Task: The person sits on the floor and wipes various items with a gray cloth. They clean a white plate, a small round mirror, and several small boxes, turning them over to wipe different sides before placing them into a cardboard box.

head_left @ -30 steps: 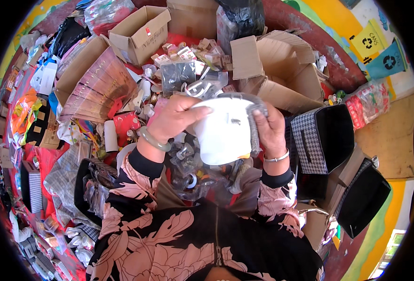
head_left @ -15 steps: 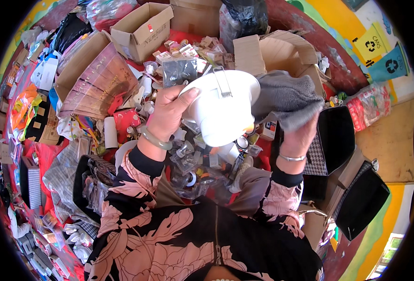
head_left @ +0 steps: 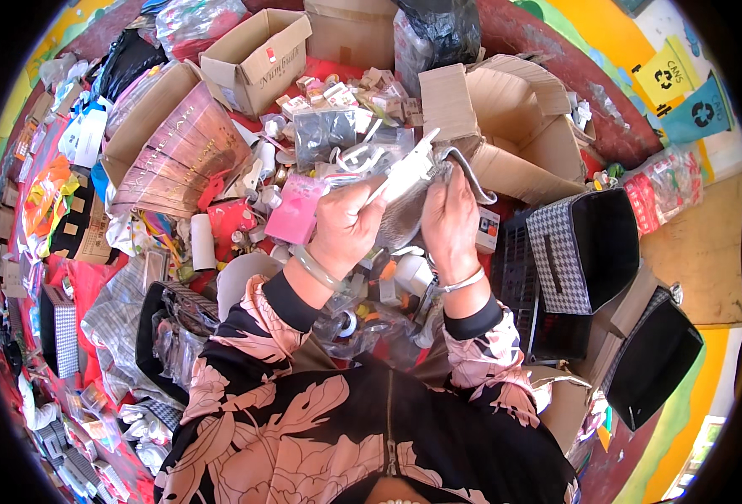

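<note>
- Fixture: white, hard, smooth-looking, rim seen nearly edge-on; held up between both hands over the pile, tilted.
- Left hand: closed, thumb and fingers pinching fixture's rim.
- Right hand: fingers together, curled on grey cloth, pressing it near fixture; exact contact with fixture hidden.
- Grey cloth: soft, fuzzy, bunched, one edge looping past right hand.
- Pink box: flat-sided, just left of left hand.
- Small white-and-red cartons: loose heap beyond the hands.
- White cylinder: smooth, left of pink box.
- Cardboard box: brown, creased, flaps spread, upper right.
- Houndstooth box: checked outside, black inside, right side.
- Black bin: left side, holds crumpled clear plastic.
- Wood-print carton: plank pattern, upper left.
</note>
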Demonstrator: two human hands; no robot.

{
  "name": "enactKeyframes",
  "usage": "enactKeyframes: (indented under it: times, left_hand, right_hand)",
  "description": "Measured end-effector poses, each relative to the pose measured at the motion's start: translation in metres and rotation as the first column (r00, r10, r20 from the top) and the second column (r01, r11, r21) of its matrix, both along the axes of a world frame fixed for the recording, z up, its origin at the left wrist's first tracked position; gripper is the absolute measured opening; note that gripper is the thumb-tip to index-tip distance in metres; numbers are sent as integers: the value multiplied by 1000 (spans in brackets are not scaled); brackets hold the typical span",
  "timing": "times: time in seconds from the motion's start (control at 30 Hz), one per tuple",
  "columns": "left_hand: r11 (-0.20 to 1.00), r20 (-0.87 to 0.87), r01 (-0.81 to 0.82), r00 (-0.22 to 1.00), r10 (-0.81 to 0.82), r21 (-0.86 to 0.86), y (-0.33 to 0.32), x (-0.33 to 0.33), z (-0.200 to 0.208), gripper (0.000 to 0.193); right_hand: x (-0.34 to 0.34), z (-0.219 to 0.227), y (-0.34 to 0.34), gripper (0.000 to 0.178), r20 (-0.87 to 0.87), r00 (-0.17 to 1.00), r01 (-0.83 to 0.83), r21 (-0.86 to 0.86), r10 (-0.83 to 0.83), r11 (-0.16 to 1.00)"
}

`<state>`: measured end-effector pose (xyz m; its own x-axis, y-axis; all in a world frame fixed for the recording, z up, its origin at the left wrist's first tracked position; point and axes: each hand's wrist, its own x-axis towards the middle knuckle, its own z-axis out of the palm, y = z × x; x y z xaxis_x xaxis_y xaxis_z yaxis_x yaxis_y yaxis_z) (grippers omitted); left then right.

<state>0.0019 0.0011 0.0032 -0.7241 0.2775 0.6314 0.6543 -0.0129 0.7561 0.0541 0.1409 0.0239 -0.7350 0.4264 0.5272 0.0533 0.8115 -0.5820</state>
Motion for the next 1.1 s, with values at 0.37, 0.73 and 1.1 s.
enactKeyframes:
  times: [0.37,0.73,1.1]
  left_hand:
    - [994,38,95,995,-97,58,-8,1,0,12]
    - [790,555,-26,726,-406,612,-5,-22,-3,20]
    - [569,559,-121,434,-706,813,-1,-43,-17,23]
  right_hand:
    - [7,-19,46,33,-160,958,-169,-985,239,17]
    - [-2,-34,97,32,-151,980,-137,-984,126,-113]
    - [51,21,80,48,-48,868,-472,-391,494,791]
